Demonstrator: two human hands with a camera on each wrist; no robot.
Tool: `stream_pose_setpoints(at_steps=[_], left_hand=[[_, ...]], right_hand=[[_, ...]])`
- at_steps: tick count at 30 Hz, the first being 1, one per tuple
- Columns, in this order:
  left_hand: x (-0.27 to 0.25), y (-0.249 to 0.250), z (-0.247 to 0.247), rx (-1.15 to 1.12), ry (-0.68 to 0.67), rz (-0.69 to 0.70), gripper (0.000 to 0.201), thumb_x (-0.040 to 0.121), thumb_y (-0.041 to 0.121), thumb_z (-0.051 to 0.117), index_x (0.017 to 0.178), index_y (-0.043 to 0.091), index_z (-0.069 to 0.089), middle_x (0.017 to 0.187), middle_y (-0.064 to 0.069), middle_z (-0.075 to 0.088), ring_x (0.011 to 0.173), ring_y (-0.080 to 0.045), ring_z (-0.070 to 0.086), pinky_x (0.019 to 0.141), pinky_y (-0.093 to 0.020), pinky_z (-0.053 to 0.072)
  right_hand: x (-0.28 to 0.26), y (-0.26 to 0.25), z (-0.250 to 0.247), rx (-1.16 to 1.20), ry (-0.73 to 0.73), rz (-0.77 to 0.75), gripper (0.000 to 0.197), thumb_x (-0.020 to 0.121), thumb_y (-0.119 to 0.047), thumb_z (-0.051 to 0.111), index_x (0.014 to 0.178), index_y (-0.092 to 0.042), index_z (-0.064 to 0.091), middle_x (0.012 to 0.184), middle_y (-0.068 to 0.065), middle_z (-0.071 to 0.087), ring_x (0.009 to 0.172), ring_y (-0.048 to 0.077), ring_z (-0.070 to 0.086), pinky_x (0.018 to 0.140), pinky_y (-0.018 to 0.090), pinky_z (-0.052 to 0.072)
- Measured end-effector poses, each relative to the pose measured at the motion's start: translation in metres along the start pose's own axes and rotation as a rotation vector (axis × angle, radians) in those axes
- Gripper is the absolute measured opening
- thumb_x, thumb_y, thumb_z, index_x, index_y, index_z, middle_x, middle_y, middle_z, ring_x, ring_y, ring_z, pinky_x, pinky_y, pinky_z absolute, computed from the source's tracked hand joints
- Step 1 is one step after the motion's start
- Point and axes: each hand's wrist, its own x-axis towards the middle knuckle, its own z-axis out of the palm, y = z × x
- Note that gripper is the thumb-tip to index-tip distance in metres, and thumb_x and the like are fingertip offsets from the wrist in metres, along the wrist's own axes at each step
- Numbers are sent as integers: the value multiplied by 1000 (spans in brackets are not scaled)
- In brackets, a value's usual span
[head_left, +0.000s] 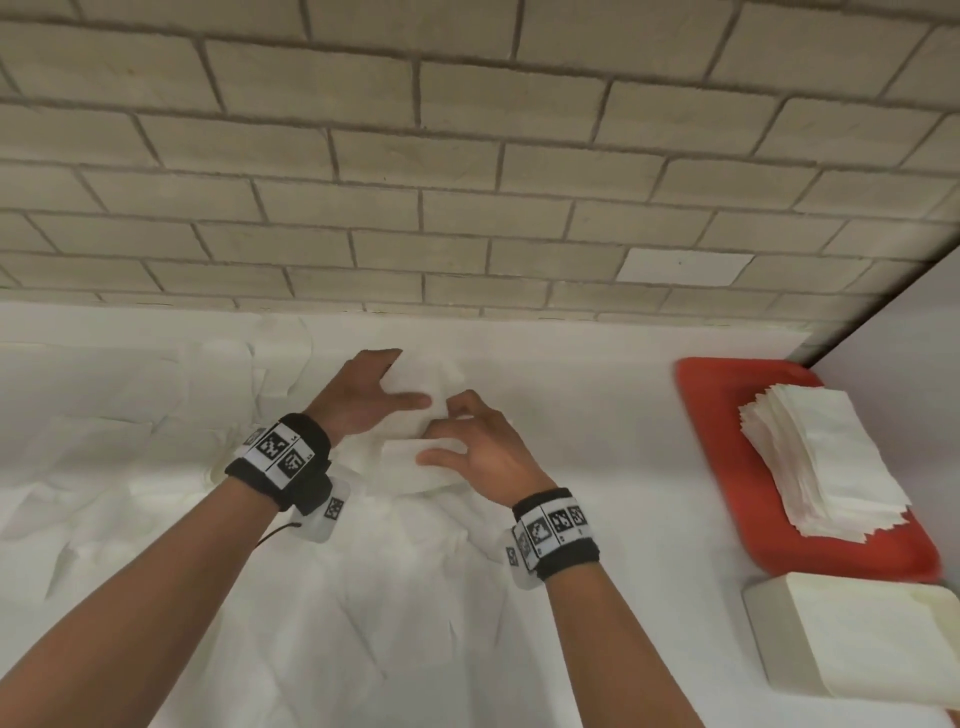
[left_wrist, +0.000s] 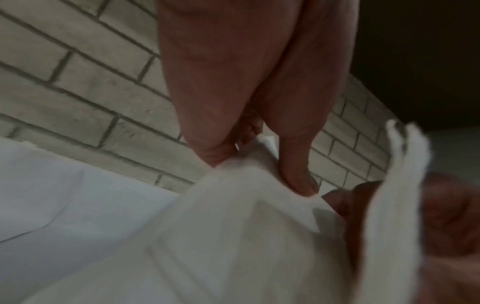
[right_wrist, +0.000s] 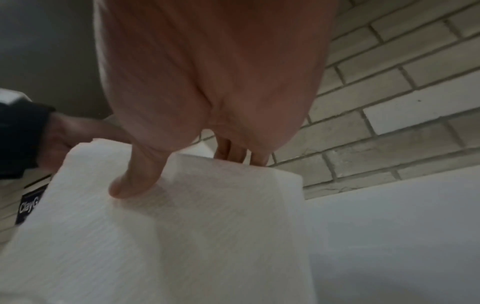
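The head view is bright and even; the white bench (head_left: 597, 384) looks washed out, and the brick wall (head_left: 467, 156) bends at the edges. Both wrist views are dim; the left one blurs the napkin (left_wrist: 233, 236).

In the right wrist view, a dark blue label (right_wrist: 30, 205) shows the white letters "ClayG". The rest is cut off behind the white napkin (right_wrist: 182, 226), and what the label sits on cannot be told. The wristbands (head_left: 280, 457) carry black-and-white square code patterns with tiny, unreadable digits.
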Motion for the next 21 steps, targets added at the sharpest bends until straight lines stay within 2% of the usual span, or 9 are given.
stream_pose_setpoints(at_steps=[2,4,7,9,11,14,17,19,21], left_hand=[[-5,20,0,-74,31,20,26,85,34,91,107,27,79,103,10,82,98,-9,76,89,-35,59],[-11,34,3,-155,67,9,20,91,33,85,108,25,80,103,8,82,98,-12,78,91,-39,62],[-17,49,14,-268,179,-24,19,97,34,79,110,21,78,105,2,82,99,-20,78,92,-48,63],[-24,61,26,-365,232,-57,19,98,33,78,110,19,77,106,0,82,101,-23,78,95,-53,63],[-32,69,42,-422,245,-85,21,98,32,78,111,15,77,106,-3,82,101,-25,79,94,-51,63],[-51,82,78,-479,196,-86,24,98,30,78,112,11,77,105,-4,83,98,-23,79,84,-40,61],[-71,89,128,-488,154,-107,24,99,30,76,116,13,77,106,-1,83,97,-20,80,79,-34,59],[-81,90,165,-518,132,-133,25,99,31,76,117,14,78,108,-2,83,100,-26,80,82,-41,62],[-88,91,203,-534,141,-161,24,98,31,77,113,13,79,108,-5,83,103,-31,79,89,-51,63]], right_hand=[[-5,-2,-5,71,36,20,26,97,-50,75,114,-30,79,119,-9,52,109,14,59,93,30,44],[-19,-3,-15,168,115,-3,24,97,-43,77,114,-26,79,110,-9,59,100,11,63,91,27,48],[-54,-3,-41,188,235,-30,23,97,-37,80,112,-20,79,104,-9,65,96,3,63,88,15,44],[-87,1,-67,211,287,-6,17,96,-36,81,106,-22,78,99,-13,66,94,0,63,84,11,42],[-125,9,-97,221,310,12,7,96,-33,81,100,-30,76,96,-17,66,92,0,65,81,11,41],[-192,31,-153,226,274,66,16,98,-29,79,99,-42,70,99,-24,70,94,0,68,80,11,43],[-259,69,-207,217,187,197,4,101,-34,74,103,-37,71,99,-22,74,93,1,70,77,17,50],[-298,103,-236,198,127,264,14,103,-38,70,115,-32,73,110,-21,75,101,-1,70,81,17,53],[-331,141,-260,194,2,327,23,105,-38,67,128,-35,70,121,-29,73,110,-7,68,88,13,51]])
